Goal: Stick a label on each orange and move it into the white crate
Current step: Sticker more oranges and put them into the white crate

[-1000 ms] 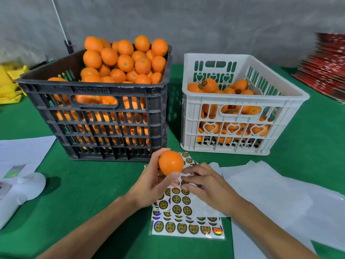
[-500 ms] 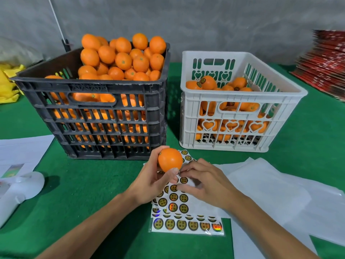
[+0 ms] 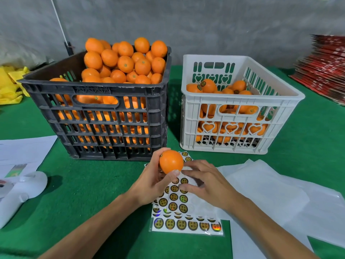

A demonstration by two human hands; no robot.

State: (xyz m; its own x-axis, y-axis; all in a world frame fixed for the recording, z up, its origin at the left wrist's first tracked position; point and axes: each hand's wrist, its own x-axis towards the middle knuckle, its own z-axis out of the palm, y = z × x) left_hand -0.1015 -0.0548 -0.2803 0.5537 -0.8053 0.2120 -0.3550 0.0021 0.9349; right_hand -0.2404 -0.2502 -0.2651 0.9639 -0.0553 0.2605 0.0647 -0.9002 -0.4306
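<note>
My left hand (image 3: 151, 186) grips one unlabelled orange (image 3: 171, 161) just above the top of the sticker sheets (image 3: 179, 200), which lie on the green table in front of the crates. My right hand (image 3: 205, 184) hovers over the sheets with bent fingers, its index tip close to the orange. No label shows between its fingers. The white crate (image 3: 240, 101) stands at the back right, partly filled with labelled oranges (image 3: 208, 85). The black crate (image 3: 97, 113) at the back left is heaped with plain oranges (image 3: 125, 64).
White backing papers (image 3: 261, 191) spread to the right of the sheets. A white device (image 3: 20, 193) and printed papers (image 3: 24, 152) lie at the left. Yellow bags (image 3: 9, 86) sit far left, and stacked red cartons (image 3: 324, 68) far right. A grey wall is behind.
My right hand has lifted from pressing the sticker sheet, and its fingertips have come up near the orange. The left hand keeps the orange in about the same place.
</note>
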